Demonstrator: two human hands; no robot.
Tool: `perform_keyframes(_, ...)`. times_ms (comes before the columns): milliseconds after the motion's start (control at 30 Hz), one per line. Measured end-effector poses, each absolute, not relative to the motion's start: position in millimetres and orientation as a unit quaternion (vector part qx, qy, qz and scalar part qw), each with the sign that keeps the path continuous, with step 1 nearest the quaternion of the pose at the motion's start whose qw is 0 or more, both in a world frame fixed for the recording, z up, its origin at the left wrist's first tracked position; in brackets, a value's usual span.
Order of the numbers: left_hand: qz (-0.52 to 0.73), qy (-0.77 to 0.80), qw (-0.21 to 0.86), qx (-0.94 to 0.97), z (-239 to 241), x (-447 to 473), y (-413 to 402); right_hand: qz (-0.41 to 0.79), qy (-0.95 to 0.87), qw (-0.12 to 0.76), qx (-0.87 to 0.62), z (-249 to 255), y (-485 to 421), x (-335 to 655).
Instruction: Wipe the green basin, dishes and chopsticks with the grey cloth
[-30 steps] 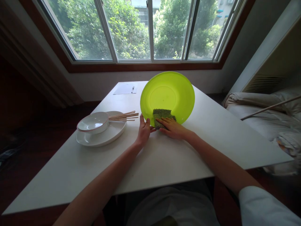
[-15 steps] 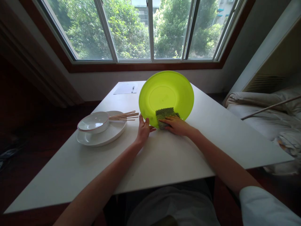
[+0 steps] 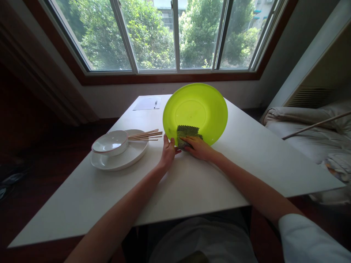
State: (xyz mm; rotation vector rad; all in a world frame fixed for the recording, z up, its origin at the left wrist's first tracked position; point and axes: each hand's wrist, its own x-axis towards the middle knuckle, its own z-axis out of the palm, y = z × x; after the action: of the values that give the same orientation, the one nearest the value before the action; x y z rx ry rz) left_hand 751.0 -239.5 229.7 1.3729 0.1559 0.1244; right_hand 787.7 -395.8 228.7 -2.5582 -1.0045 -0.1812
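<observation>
A large lime-green plastic basin is tilted up over the white table, its inside turned toward me. My left hand grips its lower left rim, thumb on the inner side and fingers behind. With my right hand I press a dark green cloth with zigzag edges against the inside near the lower rim. Part of the cloth is hidden under my fingers. To the left, a white bowl with a pink rim rests on a white oval plate. Several wooden chopsticks stick out to the right of the bowl.
The white table narrows toward the window. A sheet of paper with a pen lies at its far left corner. On the right, beyond the table edge, are pale bundled covers with a thin stick across them.
My right hand has slid the cloth a little left along the lower inside of the basin, closer to my left hand. The basin has shifted slightly; my left hand keeps its grip.
</observation>
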Motion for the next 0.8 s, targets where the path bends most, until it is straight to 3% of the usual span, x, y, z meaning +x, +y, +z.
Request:
perform_keyframes(167, 0.065, 0.066, 0.768, 0.634, 228, 752, -239, -0.089, -0.352, 0.262, -0.894, 225, -380, 789)
perform_keyframes(333, 0.068, 0.07, 0.765, 0.637, 227, 753, -240, -0.093, -0.357, 0.266, -0.891, 224, -381, 790)
perform_keyframes(800, 0.063, 0.072, 0.76, 0.643, 228, 752, -242, -0.039, -0.339, 0.08, -0.937, 236, -421, 795)
